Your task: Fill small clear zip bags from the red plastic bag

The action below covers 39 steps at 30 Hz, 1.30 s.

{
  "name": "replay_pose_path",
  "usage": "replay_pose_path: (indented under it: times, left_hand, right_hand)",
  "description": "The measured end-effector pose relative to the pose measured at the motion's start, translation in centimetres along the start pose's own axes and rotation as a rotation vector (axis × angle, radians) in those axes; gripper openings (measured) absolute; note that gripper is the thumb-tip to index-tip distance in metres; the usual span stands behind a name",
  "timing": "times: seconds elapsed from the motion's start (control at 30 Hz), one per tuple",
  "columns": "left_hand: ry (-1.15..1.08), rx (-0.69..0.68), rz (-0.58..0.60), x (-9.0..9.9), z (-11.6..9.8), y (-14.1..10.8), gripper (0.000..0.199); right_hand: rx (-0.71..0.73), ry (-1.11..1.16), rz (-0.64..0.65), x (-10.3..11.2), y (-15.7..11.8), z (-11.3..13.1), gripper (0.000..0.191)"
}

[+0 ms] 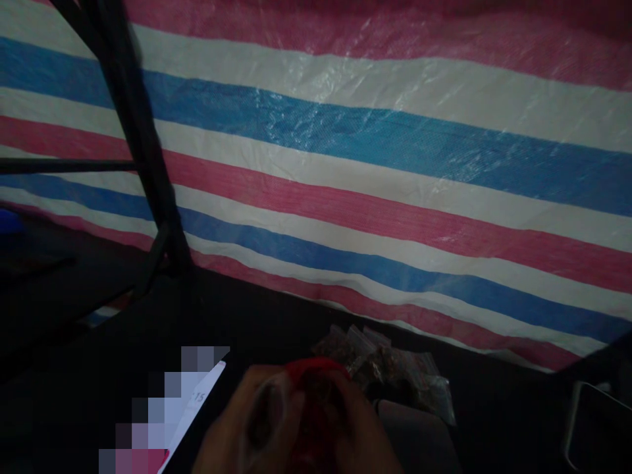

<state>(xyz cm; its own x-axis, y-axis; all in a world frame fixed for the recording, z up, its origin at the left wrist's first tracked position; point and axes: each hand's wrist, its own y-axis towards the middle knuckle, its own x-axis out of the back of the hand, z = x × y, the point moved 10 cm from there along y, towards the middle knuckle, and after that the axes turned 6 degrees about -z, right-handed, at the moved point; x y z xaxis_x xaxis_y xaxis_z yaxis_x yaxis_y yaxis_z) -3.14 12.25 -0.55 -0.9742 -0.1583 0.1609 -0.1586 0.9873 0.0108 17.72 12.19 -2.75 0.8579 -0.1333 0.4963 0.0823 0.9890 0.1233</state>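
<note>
Low in the middle of the dim head view, my left hand (pixel 232 415) and my right hand (pixel 368 424) are close together. Between them is a red object (pixel 316 366) with a dark middle; its kind cannot be made out in the blur. Fingers of both hands curl around it. A clear, plastic-looking loop or bag mouth (pixel 285 395) shows at my left hand's fingers. Just beyond my right hand lies a pile of small clear zip bags (pixel 380 359) with brownish contents. Beside that hand is a grey, rounded-corner object (pixel 415 428).
A dark tabletop (pixel 237 316) runs under everything. Left of my hands glows a white sheet or screen (pixel 197 395), partly pixelated. A dark device with a pale rim (pixel 600 424) lies far right. Behind stand a striped plastic sheet (pixel 370 164) and a black frame post (pixel 143 138).
</note>
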Motion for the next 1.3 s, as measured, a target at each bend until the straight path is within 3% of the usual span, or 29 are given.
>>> replay_pose_path:
  times: [0.07, 0.13, 0.33, 0.47, 0.67, 0.77, 0.87, 0.93, 1.1, 1.2, 1.3]
  left_hand:
    - [0.036, 0.027, 0.057, -2.7, 0.4, 0.3, 0.027]
    - [0.137, 0.020, 0.061, -3.9, 0.7, 1.0, 0.028]
    - [0.430, -0.277, 0.030, -4.4, -0.7, 1.7, 0.033]
    - [0.635, -0.423, 0.003, -4.9, 0.3, 1.6, 0.039]
    - [0.682, -0.459, 0.059, -5.8, 1.6, 1.3, 0.048]
    - [0.676, -0.455, 0.077, -5.8, 0.9, 0.9, 0.048]
    - [0.615, -0.412, 0.114, -5.6, 0.5, 0.9, 0.043]
    - [0.570, -0.404, 0.144, -5.6, 0.5, 1.0, 0.039]
    - [0.510, -0.446, 0.151, -5.4, 0.6, 1.0, 0.036]
    - [0.484, -0.412, 0.130, -4.9, 0.7, 1.0, 0.040]
    - [0.470, -0.324, 0.127, -4.5, 1.1, 1.2, 0.044]
  right_hand:
    - [0.012, 0.044, -0.026, 0.6, 0.1, 0.1, 0.042]
    - [0.030, 0.072, -0.026, 1.3, 0.1, 0.3, 0.040]
    - [0.103, 0.088, 0.024, 2.7, 0.2, 1.7, 0.042]
    - [0.222, 0.046, 0.037, 1.9, 0.1, 4.0, 0.046]
    - [0.269, 0.009, 0.109, -0.2, 0.1, 5.6, 0.059]
    - [0.210, -0.034, 0.046, 0.2, 0.3, 4.9, 0.068]
    - [0.221, -0.020, -0.027, 1.0, 0.3, 5.2, 0.058]
    - [0.292, -0.005, -0.008, 1.1, 0.1, 6.3, 0.049]
    - [0.412, -0.012, 0.007, 1.1, -0.4, 7.9, 0.057]
    - [0.368, -0.035, -0.066, 1.5, -0.2, 7.2, 0.055]
    - [0.283, -0.019, -0.054, 0.9, 0.2, 6.5, 0.050]
